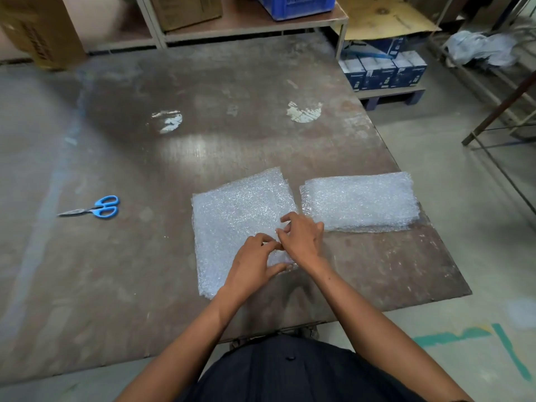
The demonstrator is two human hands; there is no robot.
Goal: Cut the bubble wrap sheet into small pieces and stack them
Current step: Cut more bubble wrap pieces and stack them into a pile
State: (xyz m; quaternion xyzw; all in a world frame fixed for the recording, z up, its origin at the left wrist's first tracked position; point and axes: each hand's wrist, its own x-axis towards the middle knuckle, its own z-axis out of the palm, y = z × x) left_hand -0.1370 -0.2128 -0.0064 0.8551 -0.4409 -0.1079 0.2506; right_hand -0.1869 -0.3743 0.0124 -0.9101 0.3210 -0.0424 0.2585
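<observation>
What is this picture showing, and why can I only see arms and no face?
The camera sits on a person's head and looks down, so you see what they see: their own two arms and a dark shirt at the bottom. There is no robot here. The left hand and the right hand meet over a flat bubble wrap sheet lying on a big worn table. Both hands have curled fingers pinching the sheet near its right edge. Just to the right of that sheet lies a stack of bubble wrap pieces. Far off to the left lie blue-handled scissors, and nobody is touching them. Behind the table are shelves with boxes.
</observation>
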